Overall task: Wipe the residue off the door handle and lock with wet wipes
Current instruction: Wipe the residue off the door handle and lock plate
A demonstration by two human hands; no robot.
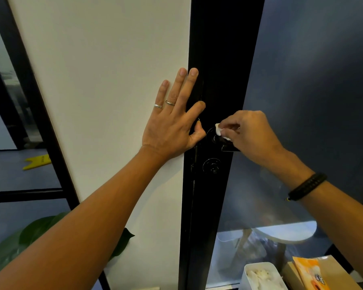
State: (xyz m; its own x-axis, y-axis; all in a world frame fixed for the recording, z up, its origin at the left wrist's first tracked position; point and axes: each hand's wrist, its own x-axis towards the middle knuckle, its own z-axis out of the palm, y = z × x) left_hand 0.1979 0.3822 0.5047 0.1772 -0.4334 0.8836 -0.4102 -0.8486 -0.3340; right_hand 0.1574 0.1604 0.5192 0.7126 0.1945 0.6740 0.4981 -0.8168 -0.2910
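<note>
Door frame [210, 59], black and narrow, runs top to bottom between white wall panel [105, 80] on its left and dark frosted glass [312, 80] on its right, so working room is just that thin strip. My left hand [170, 122] is spread flat, fingers wide, palm on the white panel, index finger and thumb lapping over the frame edge; grips nothing. Two rings [164, 104] on it. My right hand [247, 132] is pinched closed on a small wadded wet wipe [218, 129], pressing it against the black door handle [224, 143], mostly hidden under my fingers. Black bracelet [306, 187] on that wrist. Round black lock [211, 165] sits just below the handle on the same strip, uncovered, neither hand touching it. Lower right: white bin [260, 275] with crumpled used wipes, orange wipes packet [310, 273] beside it. Green leaf [29, 237] lower left, yellow floor sign [37, 162] lying flat on the floor beyond.
</note>
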